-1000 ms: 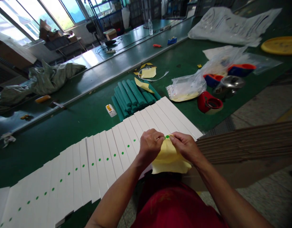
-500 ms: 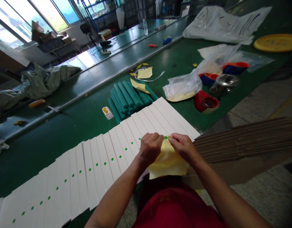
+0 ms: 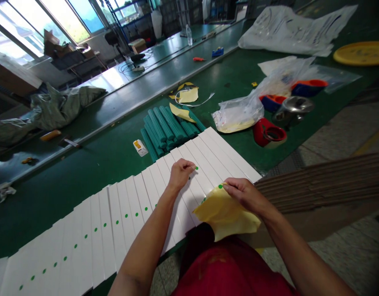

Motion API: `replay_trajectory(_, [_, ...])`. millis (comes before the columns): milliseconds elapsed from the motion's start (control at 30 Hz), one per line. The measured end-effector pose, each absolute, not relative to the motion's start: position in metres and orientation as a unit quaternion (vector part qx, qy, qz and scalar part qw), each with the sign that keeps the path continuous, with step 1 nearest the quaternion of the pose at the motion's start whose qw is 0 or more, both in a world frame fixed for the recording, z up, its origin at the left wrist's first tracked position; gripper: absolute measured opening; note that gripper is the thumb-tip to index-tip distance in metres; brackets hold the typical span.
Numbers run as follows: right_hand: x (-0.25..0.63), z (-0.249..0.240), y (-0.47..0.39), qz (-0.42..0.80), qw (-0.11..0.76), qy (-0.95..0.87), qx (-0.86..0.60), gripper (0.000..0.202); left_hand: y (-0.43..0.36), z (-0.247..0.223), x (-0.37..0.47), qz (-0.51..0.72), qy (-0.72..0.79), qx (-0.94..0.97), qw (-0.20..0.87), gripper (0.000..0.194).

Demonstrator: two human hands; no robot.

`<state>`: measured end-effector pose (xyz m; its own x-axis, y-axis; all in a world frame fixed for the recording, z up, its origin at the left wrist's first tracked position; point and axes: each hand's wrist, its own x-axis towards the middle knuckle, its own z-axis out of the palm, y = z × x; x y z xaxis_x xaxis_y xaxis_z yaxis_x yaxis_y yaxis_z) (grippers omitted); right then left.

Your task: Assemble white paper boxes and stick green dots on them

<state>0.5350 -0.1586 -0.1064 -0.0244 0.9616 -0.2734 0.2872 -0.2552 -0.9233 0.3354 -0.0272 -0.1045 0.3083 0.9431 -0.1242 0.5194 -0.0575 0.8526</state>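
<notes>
My left hand [image 3: 180, 172] is closed in a pinch, with a green dot sticker [image 3: 196, 167] at its fingertips. It hovers over, or rests on, a row of overlapping white flat boxes [image 3: 207, 150]; I cannot tell if the sticker touches the box. My right hand [image 3: 243, 192] grips the edge of a yellow backing sheet [image 3: 228, 213] between thumb and fingers. Another green dot [image 3: 220, 186] sits on the sheet's edge by my right thumb. Many boxes to the left carry one green dot each; my left arm covers some of them.
Behind the boxes lie a stack of green ribbed rods [image 3: 166, 127] and a small white-and-yellow item [image 3: 140, 148]. Red tape dispenser [image 3: 267, 133], blue-orange dispensers and plastic bags [image 3: 238, 115] lie to the right. Flattened cardboard [image 3: 325, 185] stands beside the table on the right.
My left hand has moved left and up, away from the yellow sheet, with a green dot at its fingertips. My right hand has shifted slightly right and down with the sheet.
</notes>
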Motion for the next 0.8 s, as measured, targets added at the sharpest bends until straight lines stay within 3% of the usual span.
replay_trajectory(367, [0.549, -0.106, -0.165, 0.519, 0.325, -0.526, -0.590, 0.037, -0.018, -0.132, 0.337, 0.111, 0.579, 0.709, 0.386, 0.013])
replay_trajectory(800, [0.543, -0.103, -0.159, 0.522, 0.345, -0.513, -0.588, 0.035, -0.039, -0.139, 0.351, 0.136, 0.630, 0.735, 0.210, 0.013])
